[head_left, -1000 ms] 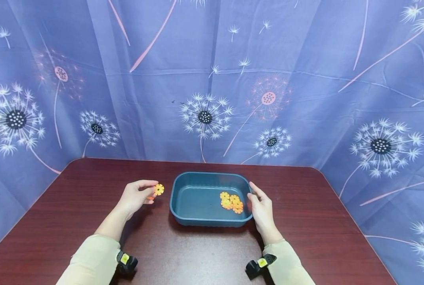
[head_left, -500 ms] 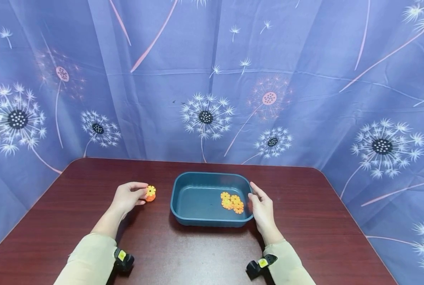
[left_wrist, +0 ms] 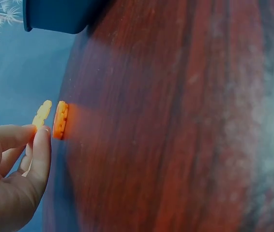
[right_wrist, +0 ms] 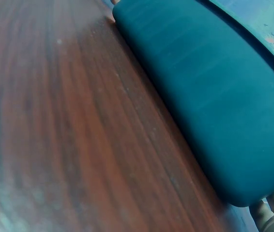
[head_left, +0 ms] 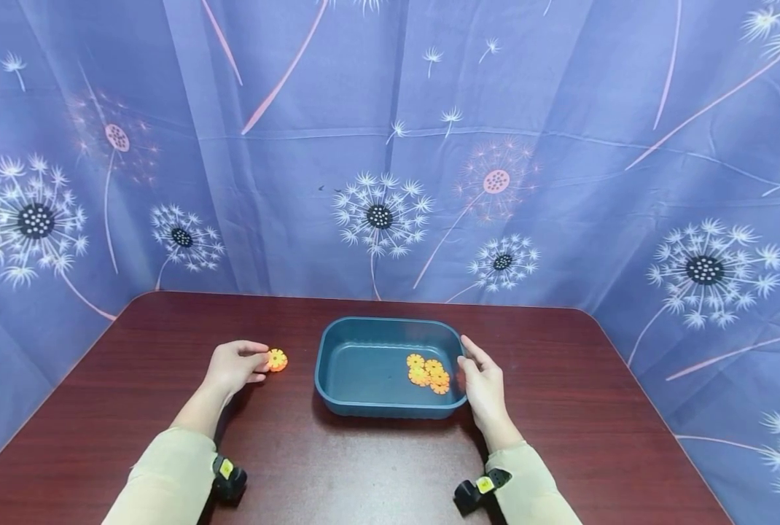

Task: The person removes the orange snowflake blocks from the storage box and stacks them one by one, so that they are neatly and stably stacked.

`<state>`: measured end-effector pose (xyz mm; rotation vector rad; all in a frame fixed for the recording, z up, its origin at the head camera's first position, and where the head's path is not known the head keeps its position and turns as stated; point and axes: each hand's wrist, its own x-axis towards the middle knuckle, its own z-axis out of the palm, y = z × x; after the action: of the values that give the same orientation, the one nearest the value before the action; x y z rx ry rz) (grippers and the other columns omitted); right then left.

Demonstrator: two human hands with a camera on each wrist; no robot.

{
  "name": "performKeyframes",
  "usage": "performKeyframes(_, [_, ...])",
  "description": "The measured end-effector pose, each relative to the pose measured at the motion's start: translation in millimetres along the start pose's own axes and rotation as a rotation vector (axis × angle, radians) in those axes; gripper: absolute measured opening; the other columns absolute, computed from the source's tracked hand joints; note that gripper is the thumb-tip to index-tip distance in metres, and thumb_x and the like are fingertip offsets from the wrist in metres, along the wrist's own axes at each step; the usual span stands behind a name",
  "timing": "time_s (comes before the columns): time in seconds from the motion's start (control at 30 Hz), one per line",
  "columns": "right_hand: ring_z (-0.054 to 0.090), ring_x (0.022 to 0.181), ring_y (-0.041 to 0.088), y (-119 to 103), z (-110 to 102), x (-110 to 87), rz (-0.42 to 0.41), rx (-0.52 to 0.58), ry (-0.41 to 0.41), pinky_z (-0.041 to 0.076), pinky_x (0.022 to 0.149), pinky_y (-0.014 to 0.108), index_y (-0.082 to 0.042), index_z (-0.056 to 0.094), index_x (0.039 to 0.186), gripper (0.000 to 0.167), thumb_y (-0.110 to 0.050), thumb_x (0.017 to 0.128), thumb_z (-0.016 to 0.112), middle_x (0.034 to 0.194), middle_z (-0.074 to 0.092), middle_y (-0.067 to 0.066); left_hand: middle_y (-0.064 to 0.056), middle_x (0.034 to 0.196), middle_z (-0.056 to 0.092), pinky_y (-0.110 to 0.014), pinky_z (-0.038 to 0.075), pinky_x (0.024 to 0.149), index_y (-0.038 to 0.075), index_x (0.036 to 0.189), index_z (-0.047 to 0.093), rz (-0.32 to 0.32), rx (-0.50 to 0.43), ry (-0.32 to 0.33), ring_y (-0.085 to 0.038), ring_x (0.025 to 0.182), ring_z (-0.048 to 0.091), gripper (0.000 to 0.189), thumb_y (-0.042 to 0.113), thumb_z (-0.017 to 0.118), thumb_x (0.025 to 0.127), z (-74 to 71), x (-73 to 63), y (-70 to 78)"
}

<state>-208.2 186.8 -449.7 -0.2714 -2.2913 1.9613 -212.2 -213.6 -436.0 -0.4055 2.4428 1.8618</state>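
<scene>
"One yellow disc point(left_wrist: 43, 112): why is it held by the edge?"

"The left hand point(head_left: 232, 368) pinches it between thumb and fingers, tilted, so part of its notched face shows past them. So thin a piece probably offers little else to grasp."

"What lies under it?"

"An orange piece point(left_wrist: 61, 120), on the table point(left_wrist: 175, 121), just beneath the disc and apart from it in the left wrist view."

"And the right hand point(head_left: 483, 383)?"

"It rests at the right end of the blue box point(head_left: 390, 410), likely to steady it. Whether the thumb hooks over the rim, nobody can tell from here."

"Inside?"

"Yellow and orange flower-shaped discs point(head_left: 420, 375), overlapping near that same end, the walls penning them in."
</scene>
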Motion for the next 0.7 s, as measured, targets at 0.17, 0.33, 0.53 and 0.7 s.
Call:
performKeyframes(0.17, [0.045, 0.063, 0.007, -0.6, 0.3, -0.8, 0.009, -0.005, -0.003, 0.043, 0.063, 0.021, -0.019, 0.047, 0.14, 0.044, -0.013, 0.096, 0.049, 0.143, 0.046, 0.008, -0.013, 0.088, 0.069, -0.028, 0.057, 0.059, -0.015, 0.114, 0.056, 0.0, -0.001, 0.004, -0.009, 0.064, 0.065, 0.03, -0.002, 0.059, 0.088, 0.1, 0.7, -2.5])
performKeyframes(0.33, [0.049, 0.077, 0.01, -0.9, 0.1, -1.2, -0.008, -0.002, -0.007, 0.045, 0.068, 0.022, -0.016, 0.046, 0.141, 0.045, -0.012, 0.096, 0.048, 0.143, 0.046, 0.009, -0.009, 0.084, 0.069, -0.026, 0.056, 0.057, -0.015, 0.114, 0.056, -0.002, 0.003, 0.007, -0.008, 0.063, 0.064, 0.03, -0.002, 0.059, 0.087, 2.0, 2.3, -4.3])
performKeyframes(0.53, [0.049, 0.083, 0.012, -0.9, 0.4, -1.3, -0.017, 0.001, 0.0, 0.045, 0.069, 0.023, -0.015, 0.046, 0.141, 0.046, -0.012, 0.095, 0.048, 0.143, 0.047, 0.01, -0.01, 0.082, 0.068, -0.026, 0.056, 0.055, -0.016, 0.113, 0.056, -0.002, 0.016, 0.013, -0.008, 0.061, 0.063, 0.029, -0.003, 0.059, 0.087, 3.8, 3.1, -5.0])
performKeyframes(0.7, [0.039, 0.056, 0.007, -1.6, 0.3, -2.2, -0.021, 0.006, 0.001, 0.041, 0.062, 0.022, -0.014, 0.046, 0.141, 0.046, -0.012, 0.095, 0.049, 0.14, 0.049, 0.009, -0.011, 0.082, 0.068, -0.027, 0.056, 0.055, -0.015, 0.112, 0.057, -0.01, 0.034, 0.024, -0.008, 0.061, 0.063, 0.029, -0.002, 0.059, 0.087, 4.1, 3.5, -5.1])
